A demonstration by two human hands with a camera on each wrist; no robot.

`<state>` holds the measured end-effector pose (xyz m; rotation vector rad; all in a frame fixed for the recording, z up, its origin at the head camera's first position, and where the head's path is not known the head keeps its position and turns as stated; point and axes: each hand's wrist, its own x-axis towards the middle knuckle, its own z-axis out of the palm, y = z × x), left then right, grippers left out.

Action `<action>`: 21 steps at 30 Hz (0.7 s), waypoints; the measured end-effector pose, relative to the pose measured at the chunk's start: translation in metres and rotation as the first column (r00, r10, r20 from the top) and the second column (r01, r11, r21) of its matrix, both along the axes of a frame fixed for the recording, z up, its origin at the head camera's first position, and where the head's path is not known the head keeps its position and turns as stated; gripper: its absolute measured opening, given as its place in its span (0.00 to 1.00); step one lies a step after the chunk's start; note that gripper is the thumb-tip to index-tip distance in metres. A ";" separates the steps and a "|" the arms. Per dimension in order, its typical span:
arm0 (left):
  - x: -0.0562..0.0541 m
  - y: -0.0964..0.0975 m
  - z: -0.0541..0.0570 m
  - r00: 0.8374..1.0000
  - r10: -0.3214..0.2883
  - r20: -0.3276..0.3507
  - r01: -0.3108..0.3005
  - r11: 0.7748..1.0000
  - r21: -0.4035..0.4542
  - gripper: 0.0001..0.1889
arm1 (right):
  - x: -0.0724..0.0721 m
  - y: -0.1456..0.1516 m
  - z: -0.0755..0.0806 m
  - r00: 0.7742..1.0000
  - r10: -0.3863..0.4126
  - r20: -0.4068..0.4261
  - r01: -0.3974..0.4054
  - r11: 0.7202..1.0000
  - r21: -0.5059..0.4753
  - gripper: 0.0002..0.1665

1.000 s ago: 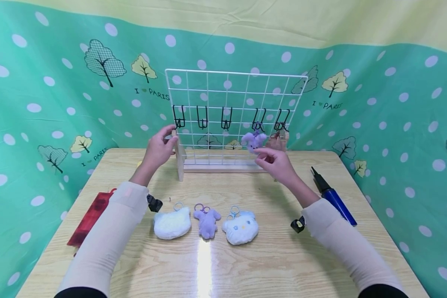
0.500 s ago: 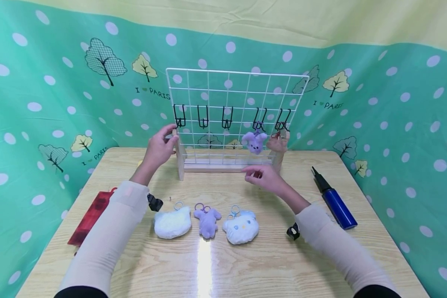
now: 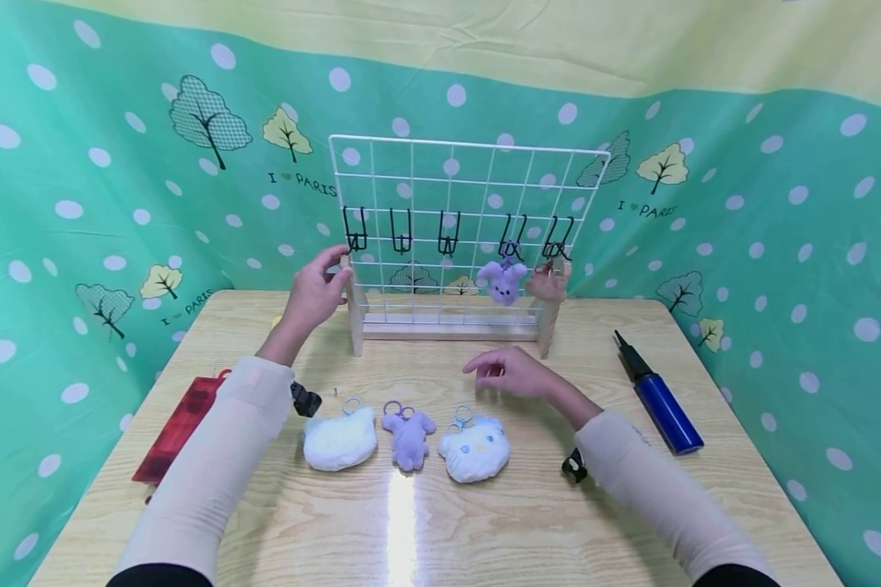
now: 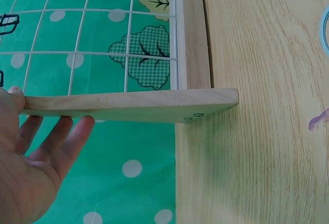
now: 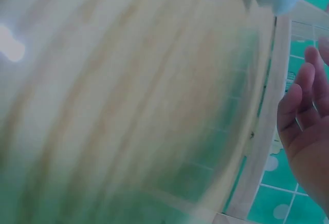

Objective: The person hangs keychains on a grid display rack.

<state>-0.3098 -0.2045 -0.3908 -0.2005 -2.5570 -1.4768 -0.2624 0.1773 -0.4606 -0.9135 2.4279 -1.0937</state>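
Observation:
My left hand [image 3: 317,285] grips the left wooden upright [image 4: 128,100] of a white wire grid rack [image 3: 455,326], thumb on one side and fingers on the other. Over the table, just behind a white and blue plush keychain [image 3: 474,450], my right hand [image 3: 510,372] hovers with relaxed fingers [image 5: 303,75] and nothing in them. To the left of that keychain lie a purple plush keychain [image 3: 409,439] and a white plush keychain [image 3: 340,440]. Another purple plush [image 3: 502,281] and a brownish-pink plush [image 3: 548,282] hang from black hooks on the rack's right side.
Three black hooks, one of them the middle hook [image 3: 448,235], hold nothing on the grid's left and centre. A red checked item [image 3: 183,424] lies at the table's left, partly behind the left sleeve. A blue bottle with black nozzle [image 3: 664,408] lies at the right.
My right hand has drawn back from the hanging purple plush, down and left toward the plush keychains on the table. My left hand stays on the upright.

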 end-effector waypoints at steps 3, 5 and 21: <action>-0.001 0.000 -0.001 1.000 -0.001 -0.001 0.001 1.000 0.002 0.25 | 0.001 -0.001 -0.005 0.999 0.039 0.031 -0.039 0.999 0.016 0.18; -0.001 -0.001 -0.001 1.000 -0.002 -0.001 0.002 1.000 0.001 0.26 | 0.000 -0.002 -0.008 0.997 0.053 0.052 -0.055 0.998 0.029 0.18; -0.001 -0.001 -0.002 1.000 -0.003 -0.003 0.003 1.000 0.000 0.26 | 0.000 -0.009 -0.018 0.983 0.170 0.068 -0.178 0.975 0.134 0.18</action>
